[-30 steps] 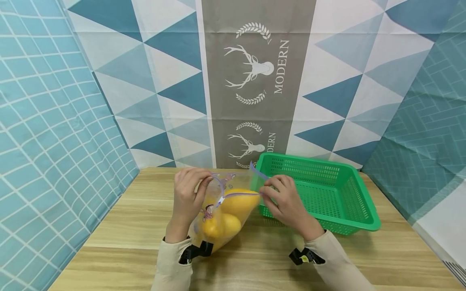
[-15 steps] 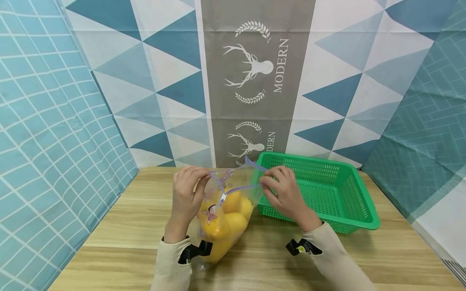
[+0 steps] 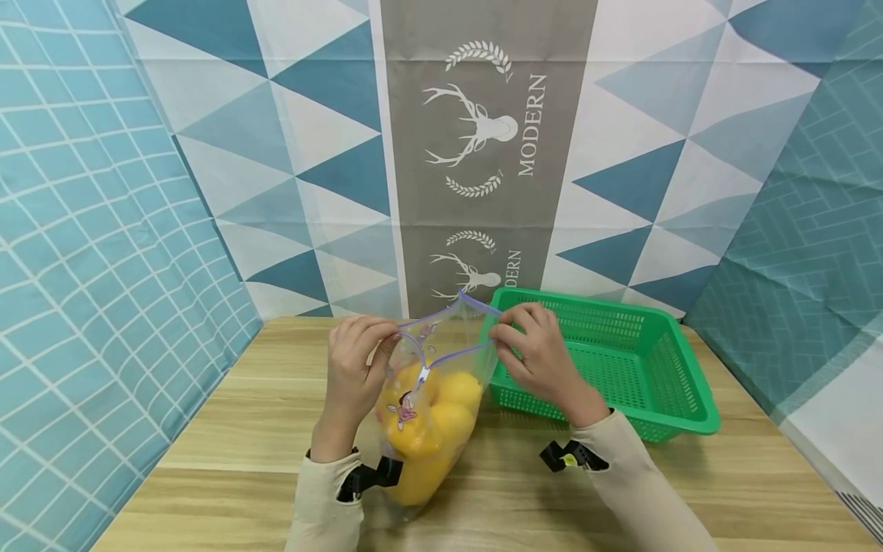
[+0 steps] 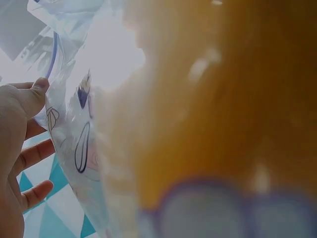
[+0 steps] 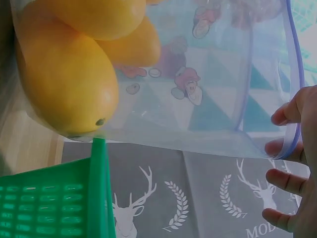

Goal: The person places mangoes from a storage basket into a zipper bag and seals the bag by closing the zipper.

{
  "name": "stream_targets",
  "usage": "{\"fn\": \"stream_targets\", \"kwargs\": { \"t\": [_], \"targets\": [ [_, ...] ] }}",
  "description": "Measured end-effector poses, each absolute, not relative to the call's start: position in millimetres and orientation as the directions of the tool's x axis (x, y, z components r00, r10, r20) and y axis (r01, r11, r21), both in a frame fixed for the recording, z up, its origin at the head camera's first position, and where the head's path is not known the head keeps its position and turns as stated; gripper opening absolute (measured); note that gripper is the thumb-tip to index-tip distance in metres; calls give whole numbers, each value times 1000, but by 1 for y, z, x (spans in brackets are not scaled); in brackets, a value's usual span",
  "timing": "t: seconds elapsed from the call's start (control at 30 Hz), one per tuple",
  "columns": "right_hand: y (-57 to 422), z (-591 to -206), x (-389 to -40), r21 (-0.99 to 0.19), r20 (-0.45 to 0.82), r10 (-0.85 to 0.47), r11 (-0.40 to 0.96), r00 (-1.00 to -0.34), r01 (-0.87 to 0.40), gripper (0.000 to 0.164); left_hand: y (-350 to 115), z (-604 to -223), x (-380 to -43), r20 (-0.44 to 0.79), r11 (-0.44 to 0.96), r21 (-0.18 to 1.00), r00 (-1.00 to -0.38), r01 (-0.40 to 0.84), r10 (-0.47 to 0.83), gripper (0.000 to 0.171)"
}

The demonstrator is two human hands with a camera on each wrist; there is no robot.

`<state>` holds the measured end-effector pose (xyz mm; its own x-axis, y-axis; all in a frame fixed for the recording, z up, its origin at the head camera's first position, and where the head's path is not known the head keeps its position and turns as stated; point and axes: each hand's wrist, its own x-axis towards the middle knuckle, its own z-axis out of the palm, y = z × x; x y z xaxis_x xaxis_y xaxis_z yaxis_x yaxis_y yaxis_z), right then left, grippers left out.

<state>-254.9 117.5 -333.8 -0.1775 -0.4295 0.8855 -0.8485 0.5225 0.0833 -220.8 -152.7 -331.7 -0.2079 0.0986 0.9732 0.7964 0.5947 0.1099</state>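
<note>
A clear zip bag (image 3: 451,330) with a purple zip edge and small cartoon prints hangs upright between both hands, its mouth spread apart. Several yellow mangoes (image 3: 451,425) fill its lower part. My left hand (image 3: 355,364) pinches the left side of the mouth between thumb and fingers. On the right side, my right hand (image 3: 534,353) pinches the purple edge. A white slider (image 3: 424,375) sits on the front strip of the zip. The right wrist view shows a large mango (image 5: 67,74) at the bag's bottom, while fruit colour fills much of the left wrist view.
A green perforated basket (image 3: 707,410) stands at the right, close behind the right hand, with no fruit showing inside. Below lies a wood-grain table (image 3: 228,445). Patterned wall coverings (image 3: 483,153) with deer prints and triangles enclose the back and sides.
The bag's mouth has opened wider and its back edge has risen. Its contents have shifted nearer and lower as the bag straightened. The right hand rose slightly; the left hardly moved.
</note>
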Motion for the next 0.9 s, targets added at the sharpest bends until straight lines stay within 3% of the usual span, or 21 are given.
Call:
{"fn": "stream_targets", "kwargs": {
  "t": [0.53, 0.9],
  "targets": [
    [114, -322, -255, 102, 852, -487, 511, -190, -854, 44, -152, -331, -219, 969, 588, 79, -199, 805, 143, 34],
    [108, -317, -254, 109, 841, -511, 483, -178, -869, 30, -154, -327, -217, 971, 561, 29, -157, 827, 182, 30]
  ]
}}
